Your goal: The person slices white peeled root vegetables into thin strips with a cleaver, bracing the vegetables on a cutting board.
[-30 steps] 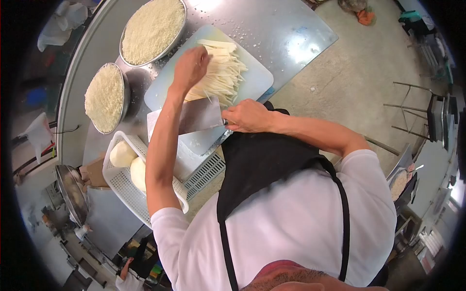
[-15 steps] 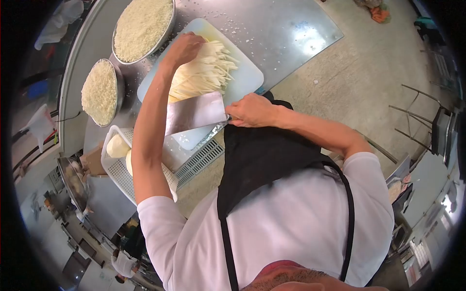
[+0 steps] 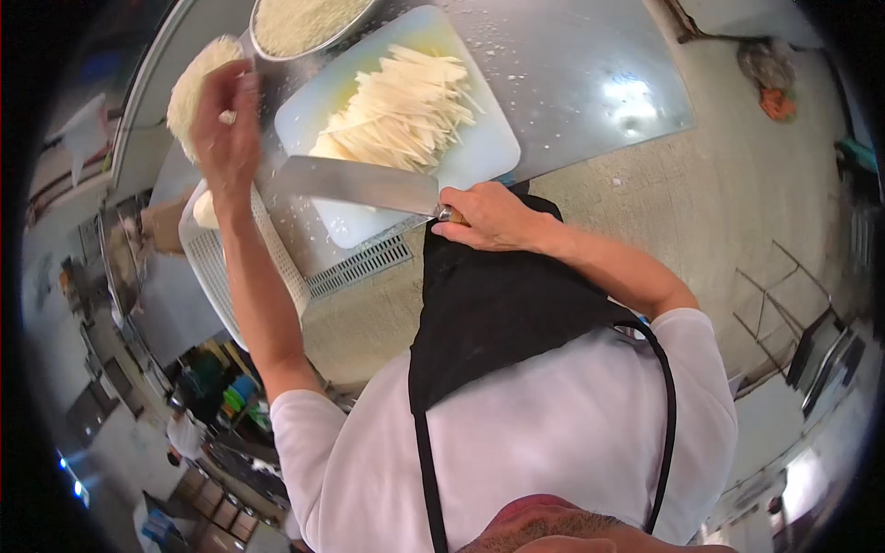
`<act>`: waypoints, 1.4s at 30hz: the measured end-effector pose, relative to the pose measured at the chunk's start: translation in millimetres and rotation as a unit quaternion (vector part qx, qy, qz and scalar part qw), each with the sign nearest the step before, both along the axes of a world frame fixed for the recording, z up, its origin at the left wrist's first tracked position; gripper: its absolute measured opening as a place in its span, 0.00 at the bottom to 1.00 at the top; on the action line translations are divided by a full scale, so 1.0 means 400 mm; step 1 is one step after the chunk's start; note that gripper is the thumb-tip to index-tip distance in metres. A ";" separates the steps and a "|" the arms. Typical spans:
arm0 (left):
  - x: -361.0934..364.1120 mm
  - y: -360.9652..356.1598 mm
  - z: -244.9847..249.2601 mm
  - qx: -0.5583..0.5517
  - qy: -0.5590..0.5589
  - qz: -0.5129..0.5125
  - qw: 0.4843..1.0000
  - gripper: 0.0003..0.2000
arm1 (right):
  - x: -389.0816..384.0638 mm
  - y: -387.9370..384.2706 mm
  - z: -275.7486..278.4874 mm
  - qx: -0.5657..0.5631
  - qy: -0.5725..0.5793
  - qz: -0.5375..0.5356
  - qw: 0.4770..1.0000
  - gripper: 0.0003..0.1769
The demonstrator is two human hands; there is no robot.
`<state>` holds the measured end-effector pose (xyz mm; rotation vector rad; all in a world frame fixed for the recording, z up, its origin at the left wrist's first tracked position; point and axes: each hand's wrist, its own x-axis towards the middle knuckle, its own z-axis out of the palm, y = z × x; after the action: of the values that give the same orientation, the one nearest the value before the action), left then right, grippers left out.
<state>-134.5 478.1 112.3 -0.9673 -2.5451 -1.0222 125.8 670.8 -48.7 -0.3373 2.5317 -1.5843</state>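
Observation:
My right hand (image 3: 493,217) is closed round the handle of a broad cleaver (image 3: 369,184). The blade points left over the near part of a white cutting board (image 3: 493,143). On the board lies a loose pile of pale cut strips (image 3: 406,106). My left hand (image 3: 226,129) is off the board, over the near side of a heaped mound of finely chopped white pieces (image 3: 189,88). Its fingers are curled and somewhat blurred, with a small white piece showing between them.
A larger metal bowl (image 3: 309,23) of chopped white pieces stands at the back. A white perforated basket (image 3: 277,244) with a pale peeled item (image 3: 205,210) sits below my left forearm. Small bits are scattered on the metal table (image 3: 572,55). A dark chair (image 3: 820,359) stands at right.
My left hand has moved from the strips leftward to the smaller mound. The cleaver has swung away from upright beside the strips and now shows a flatter, longer blade. The view has shifted.

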 end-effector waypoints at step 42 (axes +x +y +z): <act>0.195 -0.216 -0.575 -0.030 0.007 0.081 0.996 0.20 | -0.089 -0.303 0.229 0.111 -0.220 -0.164 0.955 0.20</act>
<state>-56.5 391.7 -117.7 -0.7641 -2.6055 -0.8952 90.4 549.6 42.9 0.4359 2.4489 -1.2596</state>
